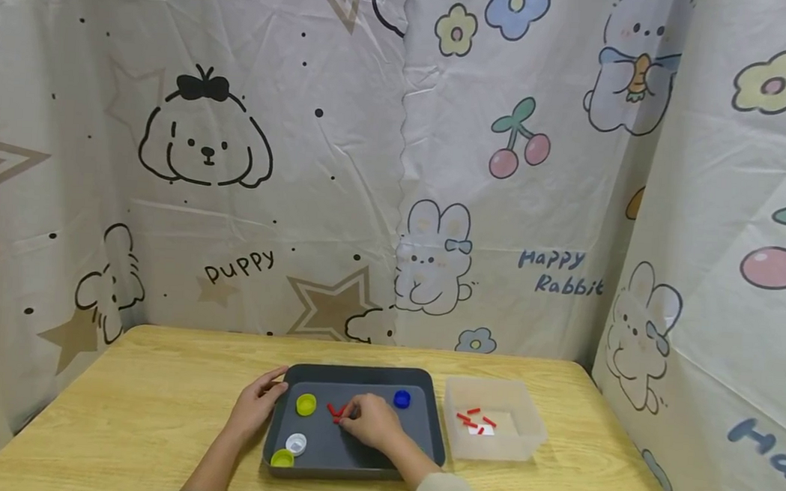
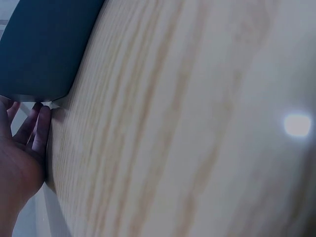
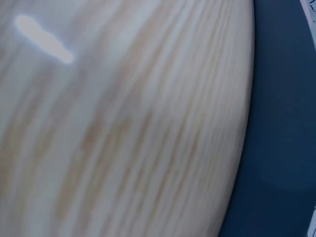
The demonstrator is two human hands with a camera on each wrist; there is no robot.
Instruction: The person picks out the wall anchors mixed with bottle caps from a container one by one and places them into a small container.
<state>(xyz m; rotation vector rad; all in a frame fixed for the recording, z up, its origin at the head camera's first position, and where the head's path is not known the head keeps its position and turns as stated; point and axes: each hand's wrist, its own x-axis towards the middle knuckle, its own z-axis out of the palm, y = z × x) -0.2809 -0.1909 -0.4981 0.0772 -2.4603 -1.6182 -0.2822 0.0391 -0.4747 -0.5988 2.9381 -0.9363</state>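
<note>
A dark grey tray (image 1: 346, 462) lies on the table. My left hand (image 1: 252, 408) is at its left side, with the thumb and fingertips touching the rim. In the left wrist view, the extended fingers (image 2: 43, 126) meet the tray's outer wall. Over the middle of the tray, my right hand (image 1: 374, 422) pinches a small red stick, mostly hidden by the fingertips. Beside those fingertips, red sticks (image 1: 332, 410) lie close together in an angled shape. No part of the right hand shows in the right wrist view, only table and tray wall (image 3: 281, 118).
Inside the tray are a yellow cap (image 1: 305, 404), a blue cap (image 1: 401, 399), a white cap (image 1: 296, 444) and another yellow cap (image 1: 282, 459). A translucent bin (image 1: 523, 434) with several red sticks stands right of the tray. A patterned curtain (image 1: 342, 197) surrounds the wooden table (image 1: 140, 410).
</note>
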